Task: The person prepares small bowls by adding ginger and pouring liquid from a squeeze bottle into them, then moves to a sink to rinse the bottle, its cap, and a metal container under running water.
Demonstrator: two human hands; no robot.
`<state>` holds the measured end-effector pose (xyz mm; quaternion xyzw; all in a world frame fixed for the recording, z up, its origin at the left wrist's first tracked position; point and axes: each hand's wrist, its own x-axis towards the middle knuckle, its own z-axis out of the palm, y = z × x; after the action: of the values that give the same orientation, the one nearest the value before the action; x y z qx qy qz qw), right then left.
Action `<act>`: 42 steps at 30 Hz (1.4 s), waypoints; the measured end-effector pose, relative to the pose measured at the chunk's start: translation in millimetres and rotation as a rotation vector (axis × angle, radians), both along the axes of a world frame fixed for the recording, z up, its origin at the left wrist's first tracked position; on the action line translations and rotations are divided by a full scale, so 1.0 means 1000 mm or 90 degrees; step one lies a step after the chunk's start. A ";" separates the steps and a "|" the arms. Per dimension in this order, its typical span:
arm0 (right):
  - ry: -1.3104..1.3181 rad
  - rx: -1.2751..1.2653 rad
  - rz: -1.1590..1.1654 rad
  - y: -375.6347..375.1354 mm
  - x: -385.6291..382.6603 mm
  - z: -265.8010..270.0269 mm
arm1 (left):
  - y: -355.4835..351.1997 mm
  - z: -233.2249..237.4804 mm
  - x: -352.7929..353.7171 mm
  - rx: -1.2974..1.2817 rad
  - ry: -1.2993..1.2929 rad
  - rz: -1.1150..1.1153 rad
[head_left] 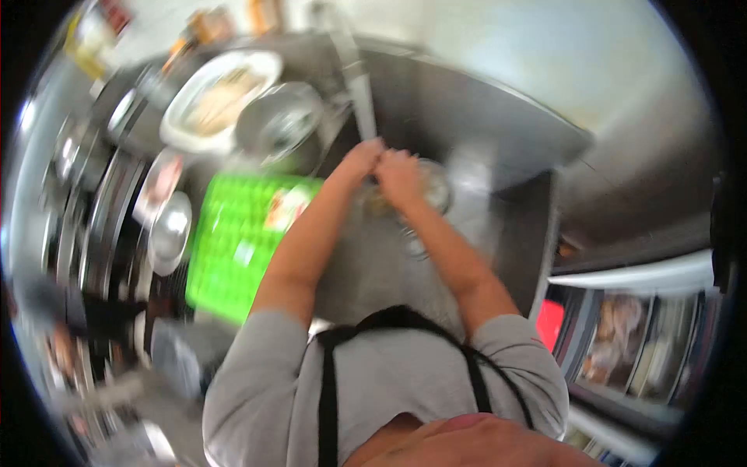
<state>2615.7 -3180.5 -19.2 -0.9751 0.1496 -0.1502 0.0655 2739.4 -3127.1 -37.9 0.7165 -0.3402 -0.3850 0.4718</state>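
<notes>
Both hands meet over a metal sink (350, 265), just below the end of a pale faucet spout (359, 97). My left hand (364, 158) is closed beside the spout's end; what it holds, if anything, is hidden. Against it on the right, my right hand (400, 177) is blurred, its fingers curled in and its contents not visible. Behind the right hand and wrist, a round bowl (436, 187) sits in the sink, partly covered.
Left of the sink are a green tray (233, 241), a metal bowl (280, 121), a white oval dish (187, 105) with food and a smaller metal bowl (170, 233). Open containers of food (615, 335) stand at the lower right.
</notes>
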 end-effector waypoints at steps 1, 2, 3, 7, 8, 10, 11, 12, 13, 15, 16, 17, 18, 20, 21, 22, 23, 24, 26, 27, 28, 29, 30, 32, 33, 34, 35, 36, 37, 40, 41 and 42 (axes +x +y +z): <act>-0.178 0.042 -0.040 -0.005 0.009 -0.034 | -0.001 -0.009 0.001 -0.074 -0.317 -0.038; -0.238 0.203 -0.138 0.001 0.011 -0.039 | 0.000 0.001 -0.015 -0.155 -0.307 0.055; -0.393 0.456 -0.152 0.003 0.019 -0.043 | -0.008 -0.026 0.002 -0.201 -0.373 0.040; -0.447 0.948 -0.352 0.008 0.033 -0.013 | -0.011 0.002 0.003 -0.187 0.256 0.103; -0.448 0.936 -0.335 0.009 0.043 -0.016 | -0.014 -0.011 0.017 -0.211 0.315 0.146; -0.384 0.605 -0.216 0.020 0.043 -0.011 | -0.020 -0.046 0.077 -0.197 0.391 -0.027; -0.345 0.442 -0.158 0.026 0.038 -0.003 | -0.021 -0.041 0.079 -0.189 0.426 -0.115; -0.308 0.329 -0.141 0.030 0.029 0.003 | -0.018 -0.040 0.076 -0.142 0.465 -0.016; -0.270 0.215 -0.125 0.035 0.012 0.018 | -0.006 -0.001 0.047 -0.093 0.501 0.081; -0.216 0.108 -0.123 0.034 0.013 0.018 | 0.005 0.062 0.004 0.060 0.549 0.182; -0.221 0.236 -0.151 0.030 0.016 0.021 | 0.001 0.049 0.014 0.009 0.572 0.046; -0.223 0.365 -0.178 0.024 0.018 0.028 | -0.009 0.025 0.030 -0.043 0.589 -0.089; -0.224 0.494 -0.206 0.021 0.021 0.033 | -0.013 0.012 0.040 -0.095 0.600 -0.224; -0.337 0.625 -0.283 0.011 0.038 0.019 | -0.007 0.024 0.004 -0.182 0.362 0.087; -0.347 0.639 -0.299 0.003 0.047 0.007 | -0.008 0.025 -0.003 -0.224 0.283 0.101; -0.359 0.655 -0.316 0.002 0.048 0.010 | -0.008 0.025 -0.005 -0.263 0.202 0.115; -0.339 0.668 -0.388 0.004 0.051 0.013 | -0.009 0.025 -0.004 -0.263 0.244 0.134; -0.334 0.629 -0.351 0.008 0.049 0.013 | -0.009 0.024 0.002 -0.247 0.297 0.127; -0.323 0.557 -0.278 0.020 0.046 0.006 | -0.005 0.023 0.018 -0.210 0.401 0.113; -0.300 0.479 -0.214 0.020 0.043 0.001 | -0.005 0.021 0.024 -0.169 0.423 0.116; -0.275 0.406 -0.150 0.020 0.039 -0.007 | -0.003 0.025 0.028 -0.125 0.443 0.122; -0.251 0.333 -0.086 0.023 0.034 -0.009 | -0.001 0.028 0.032 -0.080 0.463 0.128; -0.255 0.157 -0.009 0.019 0.027 -0.011 | 0.002 0.028 0.037 -0.033 0.482 0.132; -0.255 -0.189 0.156 -0.005 0.006 0.010 | 0.007 0.041 0.020 -0.027 0.412 0.101; -0.169 -0.266 0.150 -0.006 0.002 0.031 | -0.001 0.020 0.029 -0.065 0.540 0.084; -0.144 -0.148 0.066 -0.006 0.009 0.032 | -0.006 -0.001 0.038 -0.102 0.617 0.002; -0.015 -0.039 -0.044 0.002 0.013 0.045 | -0.002 0.015 0.017 -0.204 0.565 -0.074; -0.168 -0.087 -0.140 -0.004 0.027 0.005 | -0.012 -0.024 0.030 -0.224 0.397 0.046; -0.142 0.075 -0.230 0.001 0.028 0.003 | -0.014 -0.003 0.005 -0.198 0.381 0.125; -0.112 0.740 -0.184 -0.016 0.016 0.018 | -0.001 0.008 -0.002 -0.106 0.413 0.111; -0.153 0.815 -0.133 -0.026 0.011 0.007 | 0.008 0.017 -0.003 -0.091 0.446 0.072; -0.218 0.866 -0.182 -0.036 0.008 0.003 | 0.002 0.008 0.003 -0.117 0.528 0.103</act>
<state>2623.8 -3216.8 -15.9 -0.6518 0.3238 -0.1817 0.6613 2742.2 -3124.7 -29.6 0.4807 -0.0974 -0.5704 0.6588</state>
